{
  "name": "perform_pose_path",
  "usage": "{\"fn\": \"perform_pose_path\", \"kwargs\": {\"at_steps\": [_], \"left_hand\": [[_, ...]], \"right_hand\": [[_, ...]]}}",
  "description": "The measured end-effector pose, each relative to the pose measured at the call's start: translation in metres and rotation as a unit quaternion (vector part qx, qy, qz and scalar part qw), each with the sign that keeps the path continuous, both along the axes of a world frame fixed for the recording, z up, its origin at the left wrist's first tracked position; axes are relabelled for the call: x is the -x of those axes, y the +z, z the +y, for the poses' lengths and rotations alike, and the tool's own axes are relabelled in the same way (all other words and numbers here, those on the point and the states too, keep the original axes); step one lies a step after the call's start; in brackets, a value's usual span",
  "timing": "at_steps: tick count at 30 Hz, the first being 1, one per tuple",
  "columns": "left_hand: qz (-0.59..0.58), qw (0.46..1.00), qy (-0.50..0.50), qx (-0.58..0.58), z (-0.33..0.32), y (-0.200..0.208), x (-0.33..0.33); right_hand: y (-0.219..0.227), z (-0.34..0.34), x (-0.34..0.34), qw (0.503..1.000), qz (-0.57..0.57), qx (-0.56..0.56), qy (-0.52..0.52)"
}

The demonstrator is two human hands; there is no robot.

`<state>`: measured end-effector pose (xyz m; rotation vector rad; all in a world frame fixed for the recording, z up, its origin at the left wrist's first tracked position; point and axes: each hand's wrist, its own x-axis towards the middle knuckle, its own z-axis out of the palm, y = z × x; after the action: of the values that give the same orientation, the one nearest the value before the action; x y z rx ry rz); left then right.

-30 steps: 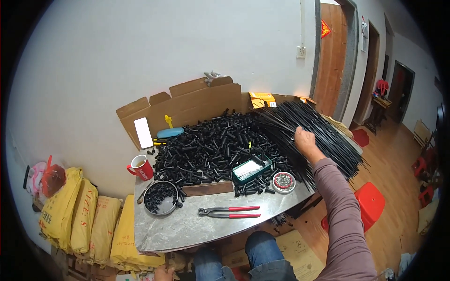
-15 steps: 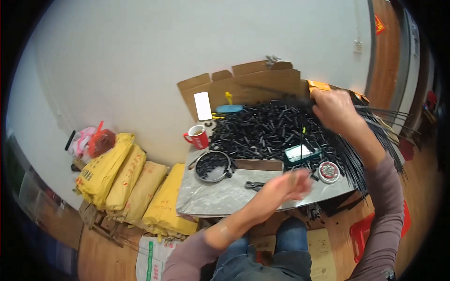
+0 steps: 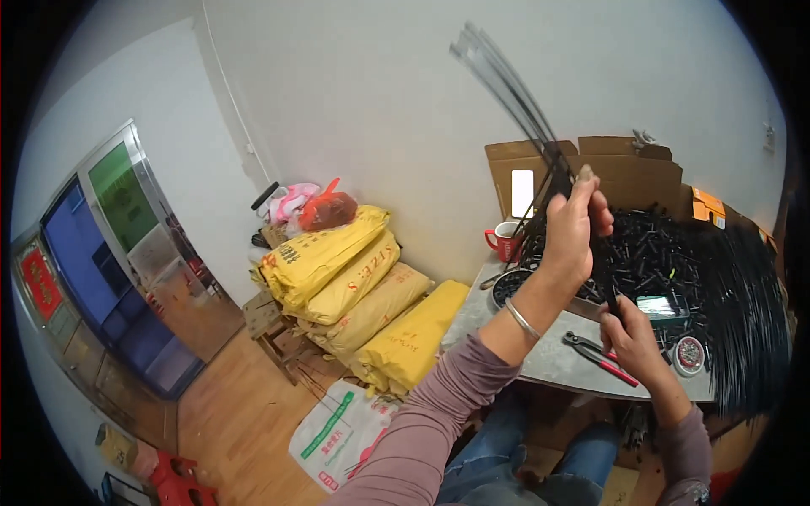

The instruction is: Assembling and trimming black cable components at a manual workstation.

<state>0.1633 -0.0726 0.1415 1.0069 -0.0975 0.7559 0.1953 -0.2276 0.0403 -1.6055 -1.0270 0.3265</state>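
Observation:
A bundle of long thin black rods [image 3: 537, 126] slants up across the view, its upper ends blurred and fanned out against the wall. My left hand [image 3: 572, 228] is closed round the bundle at mid-length, thumb pointing up; part of the grip is hidden behind the palm. Lower down, my right hand [image 3: 634, 339] grips the bundle's bottom end above the table's front. Behind both hands lies a heap of short black pieces [image 3: 650, 253]. Pincers with red handles [image 3: 609, 363] rest on the grey tabletop [image 3: 544, 358], left of my right hand. More long black rods [image 3: 742, 312] hang over the table's right side.
A round tin [image 3: 688, 357] and a green box [image 3: 662, 309] sit at the right. A red mug [image 3: 506, 243], a round dish [image 3: 504, 287] and a lit phone [image 3: 523, 194] stand left, before upright cardboard [image 3: 624, 160]. Stacked yellow sacks [image 3: 337, 261] lie left of the table.
The view has swung left. Both hands now hold the rod bundle, raised and slanting; before, my left hand was loose over the table's front and my right hand raised at the far right.

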Motion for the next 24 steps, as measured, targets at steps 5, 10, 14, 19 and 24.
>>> {"fn": "perform_pose_path", "kwargs": {"at_steps": [5,10,14,19,24], "left_hand": [[0.050,0.993,0.049,-0.094,0.018,-0.015,0.007],[0.167,0.982,0.054,-0.074,0.064,-0.082,0.003],[0.072,0.996,0.011,-0.053,0.065,-0.058,0.016],[0.123,0.989,-0.063,-0.055,0.082,-0.050,0.025],[0.132,0.982,-0.132,0.010,0.070,-0.056,0.030]], "right_hand": [[-0.045,0.064,-0.004,0.998,-0.002,-0.045,-0.038],[-0.127,0.077,-0.021,0.997,-0.016,0.063,-0.033],[-0.082,0.052,0.004,0.991,0.102,0.068,0.050],[-0.045,0.015,0.019,0.972,0.209,0.040,0.097],[-0.094,-0.008,-0.025,0.991,-0.039,-0.019,-0.125]]}}
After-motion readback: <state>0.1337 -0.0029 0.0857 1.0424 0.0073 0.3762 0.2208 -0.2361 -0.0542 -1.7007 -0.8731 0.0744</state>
